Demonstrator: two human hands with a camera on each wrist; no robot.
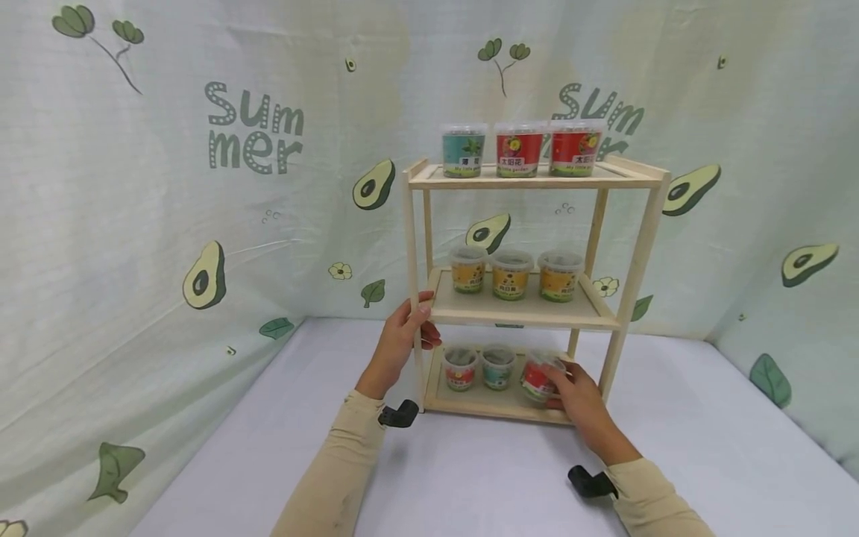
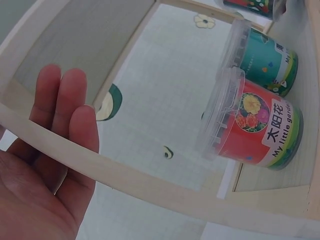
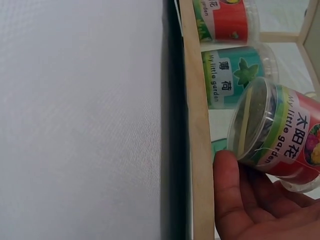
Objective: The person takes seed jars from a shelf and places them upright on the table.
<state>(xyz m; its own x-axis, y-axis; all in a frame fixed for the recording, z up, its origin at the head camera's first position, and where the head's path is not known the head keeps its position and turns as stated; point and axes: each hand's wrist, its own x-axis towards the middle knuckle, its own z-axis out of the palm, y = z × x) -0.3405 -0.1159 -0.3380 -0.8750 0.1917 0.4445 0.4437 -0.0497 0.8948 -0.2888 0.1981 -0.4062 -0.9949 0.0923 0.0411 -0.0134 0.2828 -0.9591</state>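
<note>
We judge the top shelf (image 1: 537,184) and middle shelf (image 1: 523,321) done, three tubs (image 1: 510,283) each. On the bottom shelf (image 1: 496,412), two stand toward the left edge; toward the right edge our right grip (image 1: 580,397) holds a tilted red 太阳花 tub (image 1: 535,379), apparently left to straighten (our left grip (image 1: 394,339) loosely clasps the left front post (image 1: 408,239)).

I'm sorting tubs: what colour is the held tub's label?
The label is mainly red with some green, clearest in the right wrist view.

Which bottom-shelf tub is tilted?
The rightmost red tub: it leans in the right hand, while the left red tub and middle teal tub stand upright.
</note>
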